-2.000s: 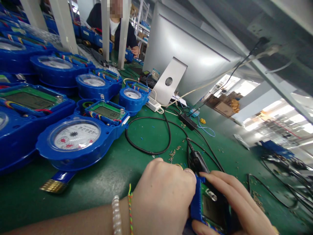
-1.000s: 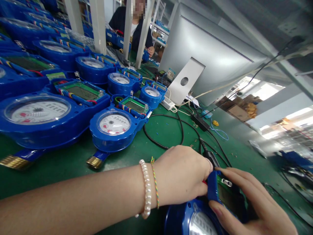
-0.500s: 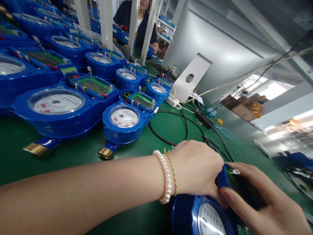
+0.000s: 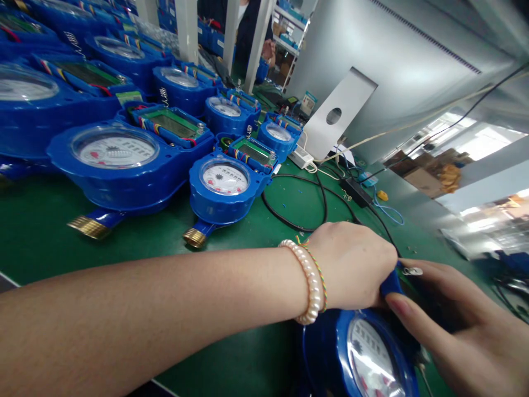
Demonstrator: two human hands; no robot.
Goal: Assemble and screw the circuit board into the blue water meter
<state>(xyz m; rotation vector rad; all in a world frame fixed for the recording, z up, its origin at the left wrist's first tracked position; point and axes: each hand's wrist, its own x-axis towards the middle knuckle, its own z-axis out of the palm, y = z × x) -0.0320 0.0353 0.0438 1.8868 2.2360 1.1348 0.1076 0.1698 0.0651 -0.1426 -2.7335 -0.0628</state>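
Note:
A blue meter (image 4: pixel 372 358) with a round clear dial lies tilted at the bottom right. My left hand (image 4: pixel 355 264), with a pearl bracelet and a thin coloured cord at the wrist, reaches across from the left; its fingers curl behind the meter's blue housing, their tips hidden. From the right, my right hand (image 4: pixel 463 314) grips the same housing, thumb on the near side and fingers on the far side. A small silver metal part (image 4: pixel 412 271) shows by its index finger. Left of my hands stands another blue meter (image 4: pixel 225 187) with a brass threaded end.
Several blue meters (image 4: pixel 124 160) fill the left of the green table (image 4: pixel 239 342). A large silver monitor (image 4: pixel 405 66) stands behind, with black cables (image 4: pixel 295 226) and a black adapter (image 4: pixel 355 192) before it. A person (image 4: pixel 248 38) is beyond the white posts.
The view has shifted, so the meters on the table appear further right and higher. Both my hands keep their hold on the meter, whose dial shows more now.

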